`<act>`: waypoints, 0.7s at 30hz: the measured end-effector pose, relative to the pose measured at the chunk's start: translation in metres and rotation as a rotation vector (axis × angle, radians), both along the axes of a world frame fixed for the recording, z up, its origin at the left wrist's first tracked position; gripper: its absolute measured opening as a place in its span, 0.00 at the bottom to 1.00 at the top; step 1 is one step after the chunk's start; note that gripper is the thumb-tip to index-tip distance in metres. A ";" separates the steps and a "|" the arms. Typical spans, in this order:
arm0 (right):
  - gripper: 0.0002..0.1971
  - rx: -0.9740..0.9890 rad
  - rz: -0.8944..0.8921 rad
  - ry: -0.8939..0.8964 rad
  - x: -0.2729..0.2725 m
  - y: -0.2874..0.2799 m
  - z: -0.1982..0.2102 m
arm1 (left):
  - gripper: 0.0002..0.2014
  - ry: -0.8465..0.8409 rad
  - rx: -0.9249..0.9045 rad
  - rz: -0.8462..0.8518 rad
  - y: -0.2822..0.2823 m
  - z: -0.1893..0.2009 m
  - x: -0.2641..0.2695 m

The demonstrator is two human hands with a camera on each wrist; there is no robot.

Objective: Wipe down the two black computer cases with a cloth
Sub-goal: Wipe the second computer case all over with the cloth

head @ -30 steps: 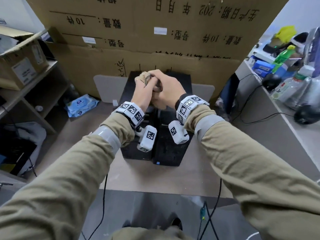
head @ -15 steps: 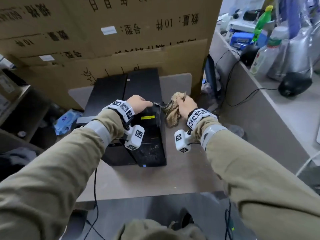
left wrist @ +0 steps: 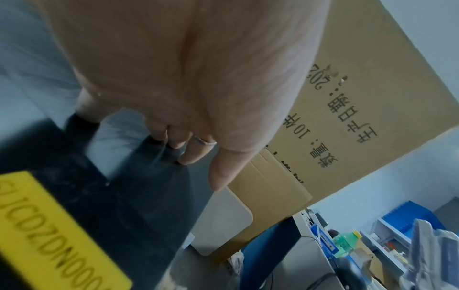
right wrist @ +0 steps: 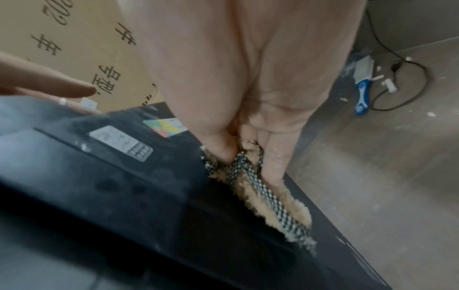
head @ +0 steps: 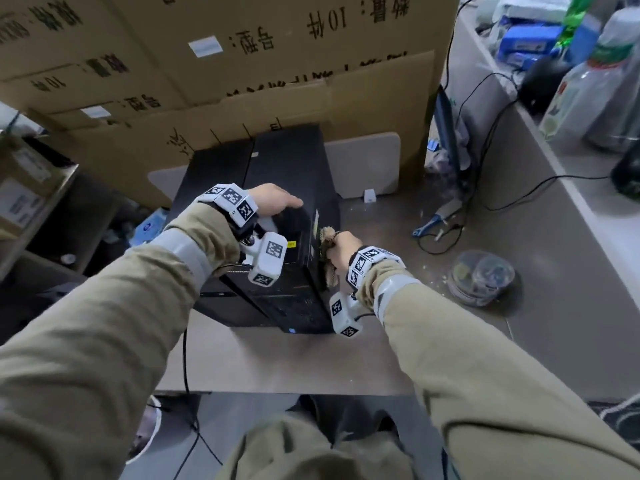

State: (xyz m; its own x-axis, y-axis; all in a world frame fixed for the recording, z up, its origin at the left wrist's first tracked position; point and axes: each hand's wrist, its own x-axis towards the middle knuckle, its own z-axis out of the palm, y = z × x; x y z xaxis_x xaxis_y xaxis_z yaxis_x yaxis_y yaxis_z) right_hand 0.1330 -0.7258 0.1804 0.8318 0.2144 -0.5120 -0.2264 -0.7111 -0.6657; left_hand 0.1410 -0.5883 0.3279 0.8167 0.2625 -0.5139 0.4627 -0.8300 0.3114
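Two black computer cases stand side by side on a low grey table: the left case [head: 214,174] and the right case [head: 294,157]. My left hand [head: 273,202] rests flat on top of the right case, its fingers [left wrist: 188,153] straight on the dusty top [left wrist: 129,196] near a yellow label [left wrist: 49,235]. My right hand [head: 341,245] grips a tan checked cloth [head: 329,271] and presses it against the right case's right side. In the right wrist view, thumb and fingers [right wrist: 273,166] pinch the cloth [right wrist: 261,196] along the case's edge [right wrist: 124,186].
Large cardboard boxes [head: 277,64] stand right behind the cases. On the table to the right lie a round clear container [head: 479,275], a blue-handled tool [head: 433,220] and black cables [head: 502,199]. Bottles [head: 581,88] crowd the counter at right; a shelf [head: 34,188] is at left.
The hands, joined on the cloth above the cases a second ago, have parted. The left settled on the right case's top; the right carried the cloth to that case's right side.
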 end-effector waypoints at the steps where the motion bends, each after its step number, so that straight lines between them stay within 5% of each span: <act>1: 0.14 0.017 -0.020 -0.059 0.005 0.001 0.010 | 0.26 0.014 0.009 -0.011 -0.001 0.002 0.003; 5: 0.13 0.278 -0.134 -0.317 0.043 0.005 0.078 | 0.20 0.040 0.006 -0.060 0.007 0.002 0.017; 8: 0.14 0.262 -0.008 -0.434 0.055 0.017 0.113 | 0.17 -0.006 0.046 -0.113 0.011 0.001 0.030; 11: 0.09 -0.002 0.117 -0.475 0.043 0.031 0.104 | 0.16 0.007 0.056 -0.098 0.014 0.000 0.029; 16: 0.15 0.108 -0.157 -0.549 0.054 0.004 0.104 | 0.15 0.009 0.069 -0.110 0.023 0.002 0.030; 19: 0.27 0.083 -0.096 -0.449 0.059 -0.010 0.100 | 0.18 -0.001 0.051 -0.103 0.022 0.002 0.025; 21: 0.25 0.040 -0.004 -0.341 0.053 -0.008 0.088 | 0.18 -0.015 0.020 -0.065 0.017 0.001 0.022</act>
State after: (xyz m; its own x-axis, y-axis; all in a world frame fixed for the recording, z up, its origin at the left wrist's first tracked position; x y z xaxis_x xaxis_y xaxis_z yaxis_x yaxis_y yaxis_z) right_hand 0.1860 -0.7339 0.2684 0.9545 0.2250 -0.1958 0.0109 -0.6823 -0.7310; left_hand 0.1626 -0.5712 0.3288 0.8401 0.2189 -0.4962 0.4029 -0.8644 0.3008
